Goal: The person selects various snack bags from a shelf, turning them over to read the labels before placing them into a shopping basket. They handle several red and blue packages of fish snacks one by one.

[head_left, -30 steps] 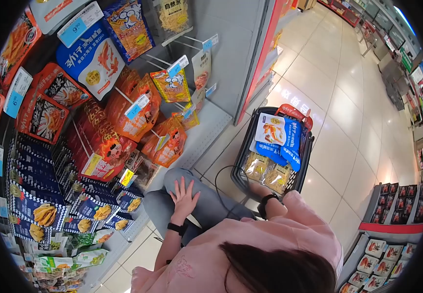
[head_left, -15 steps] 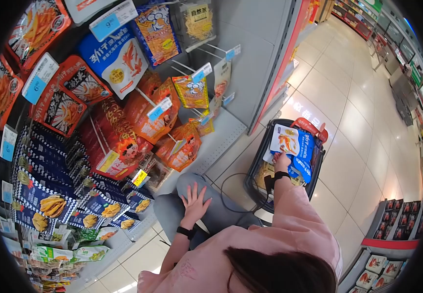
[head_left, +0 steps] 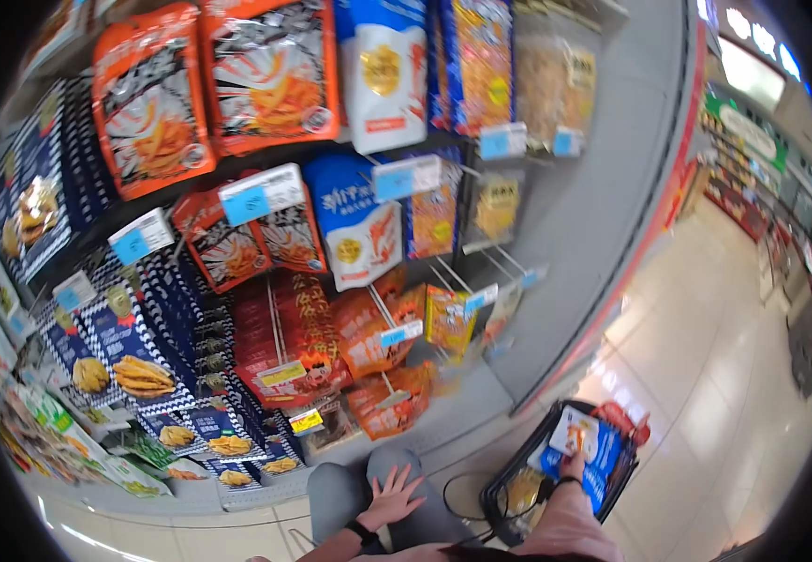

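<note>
My left hand [head_left: 392, 494] rests on my grey-clad knee, its fingers spread and nothing in it. Over at the lower right, my right hand [head_left: 572, 465] is inside a black shopping basket [head_left: 495, 510], its fingers closed on a blue and white snack bag [head_left: 603, 461]. Part of the bag is hidden by the hand. Clear packaging with yellowish food [head_left: 523, 492] lies beside it in the basket. A red item [head_left: 633, 426] shows at the basket's far end.
Hanging snack bags fill the rack ahead: orange pouches [head_left: 270, 80], blue and white bags [head_left: 359, 225], red bags [head_left: 284, 342] and navy bags [head_left: 134, 361]. Price tags [head_left: 261, 194] stick out on hooks. A grey end panel [head_left: 603, 215] borders the tiled aisle [head_left: 706, 375].
My view has tilted up toward the rack, so the basket and both hands appear lower. The left hand stays on the knee, and the right stays at the bag in the basket.
</note>
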Available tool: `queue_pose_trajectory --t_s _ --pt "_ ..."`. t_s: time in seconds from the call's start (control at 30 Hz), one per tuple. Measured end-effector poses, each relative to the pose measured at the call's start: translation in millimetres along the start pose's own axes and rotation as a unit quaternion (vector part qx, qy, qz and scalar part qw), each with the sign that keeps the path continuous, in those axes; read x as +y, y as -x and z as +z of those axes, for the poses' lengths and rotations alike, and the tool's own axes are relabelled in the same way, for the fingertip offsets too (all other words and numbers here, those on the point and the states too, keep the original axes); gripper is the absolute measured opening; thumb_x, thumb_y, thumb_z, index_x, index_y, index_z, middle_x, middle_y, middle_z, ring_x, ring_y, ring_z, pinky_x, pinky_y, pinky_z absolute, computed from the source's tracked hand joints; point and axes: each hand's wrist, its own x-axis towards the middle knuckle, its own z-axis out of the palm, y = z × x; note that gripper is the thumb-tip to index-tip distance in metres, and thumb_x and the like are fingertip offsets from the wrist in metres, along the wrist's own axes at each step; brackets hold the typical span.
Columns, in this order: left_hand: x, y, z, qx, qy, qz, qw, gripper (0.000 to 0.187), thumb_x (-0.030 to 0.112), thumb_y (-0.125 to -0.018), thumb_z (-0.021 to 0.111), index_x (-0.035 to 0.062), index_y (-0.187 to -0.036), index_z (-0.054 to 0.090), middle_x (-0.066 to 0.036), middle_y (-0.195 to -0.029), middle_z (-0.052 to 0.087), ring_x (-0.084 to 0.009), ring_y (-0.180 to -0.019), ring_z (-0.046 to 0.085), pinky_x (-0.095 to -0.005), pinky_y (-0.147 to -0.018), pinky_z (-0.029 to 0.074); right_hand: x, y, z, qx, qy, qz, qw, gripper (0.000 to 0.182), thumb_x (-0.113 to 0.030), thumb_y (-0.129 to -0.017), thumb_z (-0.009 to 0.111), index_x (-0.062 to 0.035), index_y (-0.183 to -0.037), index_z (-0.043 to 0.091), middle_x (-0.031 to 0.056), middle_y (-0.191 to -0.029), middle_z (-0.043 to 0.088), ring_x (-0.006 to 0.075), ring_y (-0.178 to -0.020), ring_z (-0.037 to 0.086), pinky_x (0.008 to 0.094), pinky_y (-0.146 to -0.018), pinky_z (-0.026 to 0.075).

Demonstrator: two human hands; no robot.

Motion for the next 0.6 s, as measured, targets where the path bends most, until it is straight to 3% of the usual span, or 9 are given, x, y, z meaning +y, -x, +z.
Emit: queue_pose_trajectory --t_s 0.07,0.1,0.13,0.2,0.27,0.4,0.43,0.53,0.6 --pt "-1.7 -4.4 4.3 -0.005 0.003 -0.004 1.000 0.054 0.050 -0.082 0.035 0.0255 -0.129 0.025 -0.006 -0.139 0.005 -0.0293 -0.127 0.001 -0.0622 -0.092 0.006 -16.5 -4.2 -13.8 -0.129 0.228 0.109 0.959 0.023 -0.012 -0.078 0.048 -0.0080 -0.100 0.050 0.0063 -0.085 0.057 0.0191 -0.072 0.056 0.0317 -0.057 0.046" --pt "-2.3 -5.0 4.7 -0.034 -0.002 -0.006 0.999 0.054 0.051 -0.082 0.034 0.0258 -0.129 0.024 -0.006 -0.139 0.005 -0.0291 -0.128 0.000 -0.0621 -0.092 0.005 -14.4 -10.2 -3.2 0.003 -0.149 0.280 0.948 0.022 -0.014 -0.076 0.049 -0.0067 -0.097 0.051 0.0054 -0.080 0.056 0.0185 -0.066 0.055 0.0295 -0.052 0.044" --pt "-1.1 -5.1 3.1 -0.025 -0.003 -0.007 1.000 0.054 0.051 -0.082 0.034 0.0258 -0.129 0.024 -0.006 -0.139 0.005 -0.0291 -0.128 0.000 -0.0621 -0.092 0.005 -20.2 -16.6 6.3 0.126 -0.500 0.403 0.756 0.022 -0.016 -0.075 0.050 -0.0055 -0.095 0.052 0.0045 -0.074 0.056 0.0178 -0.060 0.054 0.0273 -0.047 0.042" --pt "1.9 -3.9 -0.1 -0.035 0.000 0.002 0.999 0.054 0.052 -0.083 0.032 0.0260 -0.130 0.024 -0.006 -0.139 0.004 -0.0289 -0.128 -0.002 -0.0619 -0.092 0.004 -26.3 -25.8 12.7 0.169 -0.485 0.377 0.771 0.015 -0.017 -0.073 0.051 -0.0040 -0.079 0.054 0.0041 -0.062 0.052 0.0157 -0.047 0.048 0.0245 -0.039 0.036" --pt "4.4 -6.6 -5.9 -0.045 0.004 0.000 0.999 0.055 0.052 -0.082 0.034 0.0259 -0.129 0.024 -0.006 -0.139 0.005 -0.0297 -0.128 0.000 -0.0626 -0.092 0.007 -34.9 -28.6 10.5 0.156 -0.307 0.321 0.882 0.013 -0.016 -0.071 0.051 -0.0052 -0.064 0.050 0.0047 -0.056 0.049 0.0139 -0.042 0.044 0.0245 -0.035 0.032" --pt "-8.3 -12.8 -14.6 -0.111 -0.002 0.014 0.994 0.054 0.050 -0.082 0.037 0.0253 -0.129 0.026 -0.006 -0.139 0.009 -0.0312 -0.127 0.004 -0.0631 -0.091 0.012 -120.9 -7.3 -12.9 0.138 -0.378 0.231 0.886 0.026 -0.016 -0.075 0.048 -0.0050 -0.052 0.046 0.0003 -0.045 0.043 0.0087 -0.037 0.036 0.0220 -0.034 0.024" --pt "-14.3 -15.3 -13.5 -0.127 0.019 0.026 0.991 0.054 0.050 -0.082 0.038 0.0256 -0.128 0.026 -0.006 -0.138 0.011 -0.0318 -0.127 0.006 -0.0632 -0.091 0.013 -155.0 3.9 -29.8 0.098 -0.307 0.171 0.931 0.020 -0.012 -0.072 0.049 -0.0063 -0.053 0.045 -0.0001 -0.049 0.043 0.0091 -0.041 0.039 0.0222 -0.037 0.027" --pt "-41.9 -37.0 1.6 -0.142 0.064 0.051 0.986 0.059 0.051 -0.082 0.038 0.0171 -0.129 0.027 -0.010 -0.136 0.019 -0.0301 -0.126 0.013 -0.0535 -0.096 0.017 -242.1 28.0 -48.4 0.034 -0.503 0.161 0.849 0.014 -0.008 -0.065 0.051 -0.0089 -0.054 0.042 0.0001 -0.055 0.043 0.0108 -0.048 0.044 0.0235 -0.044 0.036" --pt "-20.6 -24.5 -49.8 -0.075 0.342 0.019 0.937 0.061 0.047 -0.083 0.038 0.0065 -0.127 0.026 -0.015 -0.131 0.027 -0.0269 -0.123 0.024 -0.0400 -0.098 0.022 -251.1 39.3 -37.8 -0.061 -0.579 0.219 0.783 0.012 -0.007 -0.055 0.051 -0.0091 -0.054 0.039 0.0012 -0.057 0.042 0.0148 -0.056 0.047 0.0287 -0.057 0.044"
